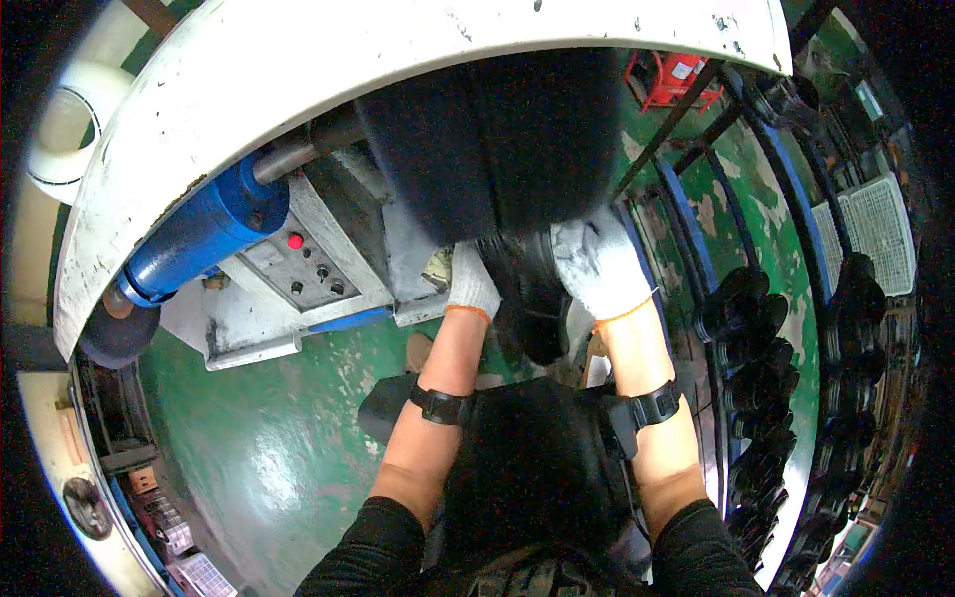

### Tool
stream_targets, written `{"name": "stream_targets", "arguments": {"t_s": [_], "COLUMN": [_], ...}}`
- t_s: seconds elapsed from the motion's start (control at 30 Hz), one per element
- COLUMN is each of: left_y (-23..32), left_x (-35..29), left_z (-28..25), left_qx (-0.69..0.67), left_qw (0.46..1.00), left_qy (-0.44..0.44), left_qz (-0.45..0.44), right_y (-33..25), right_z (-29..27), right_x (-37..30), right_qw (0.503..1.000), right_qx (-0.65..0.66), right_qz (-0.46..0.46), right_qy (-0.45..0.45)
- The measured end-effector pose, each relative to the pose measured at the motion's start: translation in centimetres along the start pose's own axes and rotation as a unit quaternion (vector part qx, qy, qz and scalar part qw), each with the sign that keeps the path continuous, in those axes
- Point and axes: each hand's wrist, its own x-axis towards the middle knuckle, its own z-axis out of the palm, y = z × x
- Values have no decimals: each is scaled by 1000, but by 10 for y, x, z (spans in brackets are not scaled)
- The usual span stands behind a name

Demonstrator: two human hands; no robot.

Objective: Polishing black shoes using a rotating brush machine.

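Note:
Between my two gloved hands is a black shoe [535, 308], its far end hidden under a large dark roller [487, 139]. My left hand [471, 279], in a white knit glove with an orange cuff edge, grips the shoe's left side. On the other side my right hand [602, 267], its glove smudged grey, is closed around the shoe. Some fingertips of both hands are out of sight behind the shoe and the roller. Whether the shoe touches the roller I cannot tell. A white curved hood [438, 30] arches over the roller.
Left of the roller are a blue cylinder [204, 234] and a control panel with a red button [295, 241]. A rack [701, 229] of several black shoes [751, 373] stands close on my right, near a white basket [863, 234]. A red frame [671, 82] stands beyond.

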Motion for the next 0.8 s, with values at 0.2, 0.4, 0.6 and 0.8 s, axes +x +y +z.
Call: {"name": "stream_targets", "arguments": {"t_s": [0.2,0.4,0.6,0.8], "left_y": [-12,4,-31,-21], "left_x": [33,27,-62,-31], "left_z": [-27,-47,-88,-32], "left_qx": [74,145,310,469], "left_qw": [992,985,936,839], "left_qy": [44,-5,-71,-105], "left_qz": [87,99,151,255], "right_y": [-23,1,-30,-16], "right_z": [-78,-57,-46,-18], "right_x": [17,-9,17,6], "right_qw": [969,987,998,981], "right_qx": [70,28,-53,-159], "right_qz": [215,135,-9,-112], "right_qy": [-97,-85,-28,-3]}}
